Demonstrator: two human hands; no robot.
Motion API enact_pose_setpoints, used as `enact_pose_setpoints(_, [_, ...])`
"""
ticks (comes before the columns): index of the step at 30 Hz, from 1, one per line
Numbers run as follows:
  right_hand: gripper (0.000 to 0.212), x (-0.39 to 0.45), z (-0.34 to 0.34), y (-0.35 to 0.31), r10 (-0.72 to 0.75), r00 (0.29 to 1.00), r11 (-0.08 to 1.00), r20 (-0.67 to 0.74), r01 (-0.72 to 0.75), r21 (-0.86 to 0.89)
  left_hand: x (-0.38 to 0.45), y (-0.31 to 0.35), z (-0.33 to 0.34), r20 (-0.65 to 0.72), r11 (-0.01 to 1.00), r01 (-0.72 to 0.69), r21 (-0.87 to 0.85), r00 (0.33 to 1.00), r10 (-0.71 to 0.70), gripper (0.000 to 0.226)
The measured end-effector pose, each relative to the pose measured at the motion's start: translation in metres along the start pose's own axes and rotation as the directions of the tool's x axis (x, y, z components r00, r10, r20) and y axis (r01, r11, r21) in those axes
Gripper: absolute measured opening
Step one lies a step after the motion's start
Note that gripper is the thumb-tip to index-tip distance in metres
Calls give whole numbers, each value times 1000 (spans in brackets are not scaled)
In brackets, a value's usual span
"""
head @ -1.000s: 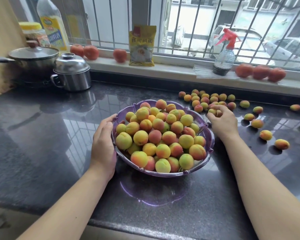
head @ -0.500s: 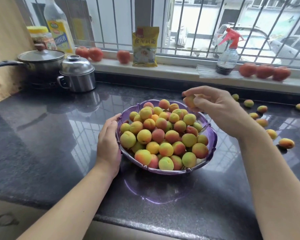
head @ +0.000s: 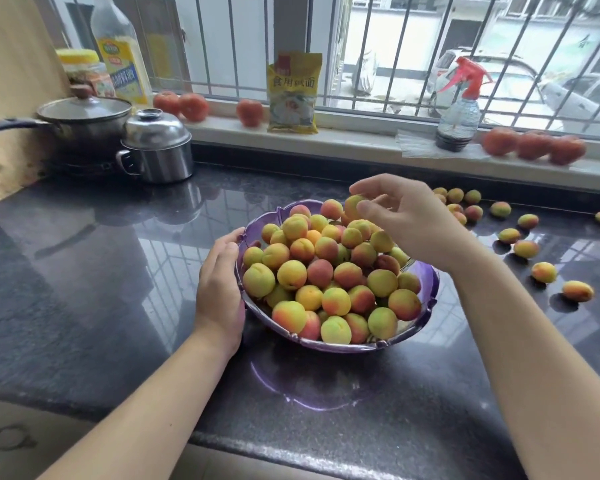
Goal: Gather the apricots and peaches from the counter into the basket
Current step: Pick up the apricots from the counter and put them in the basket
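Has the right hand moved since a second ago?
Yes. The right hand has left the loose fruit on the counter and come left over the basket, pinching an apricot.

my right hand (head: 407, 223) covers the basket's (head: 426, 282) far rim and part of the loose apricot cluster (head: 465, 206) behind it; fingers motion-blurred, can't tell if that apricot (head: 354, 205) is gripped; tomatoes (head: 534, 147) blurred; pan handle (head: 0, 127) cut off left
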State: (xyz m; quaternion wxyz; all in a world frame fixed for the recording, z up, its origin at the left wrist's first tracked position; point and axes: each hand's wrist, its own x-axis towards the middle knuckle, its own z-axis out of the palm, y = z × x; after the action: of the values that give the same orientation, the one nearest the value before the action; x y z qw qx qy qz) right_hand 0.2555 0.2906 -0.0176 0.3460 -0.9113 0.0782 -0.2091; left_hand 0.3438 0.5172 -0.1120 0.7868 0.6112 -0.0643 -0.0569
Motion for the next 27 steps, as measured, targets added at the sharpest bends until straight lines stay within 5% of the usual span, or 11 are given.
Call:
enact_pose_setpoints(7, [26,33,24,-17,-23,978,973,208,70,-221,4,-3,0,-2,999,-30,-35,1000,30,32])
enact_pose_setpoints(20, [24,32,35,-27,-61,982,932,181,120,-341,5,-6,-1,-11,999,-42,-7,999,42,32])
enact_pose_setpoints(24, [21,26,9,-6,-11,996,998,-91,5,-57,5,-4,-2,0,999,-46,21,999,46,33])
enact_pose_setpoints(27, [15,20,-17,43,146,904,989,-401,-136,54,6,-6,-4,15,999,-41,6,999,41,32])
